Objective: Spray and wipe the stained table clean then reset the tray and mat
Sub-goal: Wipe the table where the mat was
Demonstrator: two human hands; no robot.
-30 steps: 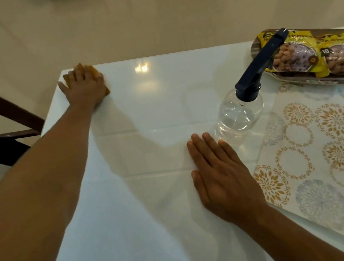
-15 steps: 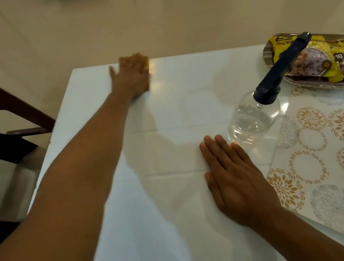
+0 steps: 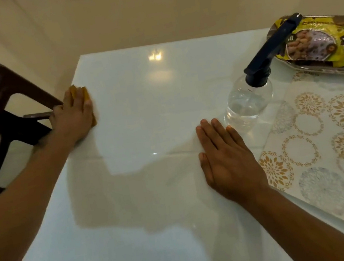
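Now, head view | left arm stretched to the tabletop (image 3: pixel 141 112) left edge, left hand (image 3: pixel 74 116) pressing flat on yellow cloth (image 3: pixel 87 96) | right hand (image 3: pixel 225 158) flat, fingers together, near spray bottle (image 3: pixel 249 100) | mat (image 3: pixel 327 150), snack tray (image 3: pixel 325 65) at right.

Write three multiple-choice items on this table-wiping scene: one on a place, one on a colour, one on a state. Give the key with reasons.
1. Where is the spray bottle?
A. just beyond the right hand's fingertips
B. on the chair
C. under the left hand

2. What colour is the cloth?
A. white
B. yellow-brown
C. blue

3. How does the right hand lie?
A. gripping the bottle
B. flat on the table, fingers straight
C. lifted off the table

Key: 1 A, the bottle stands upright by the patterned mat, just beyond the fingertips. 2 B, the yellow-brown edge shows under the left hand, at the left edge of the table. 3 B, the palm lies down, holding nothing.
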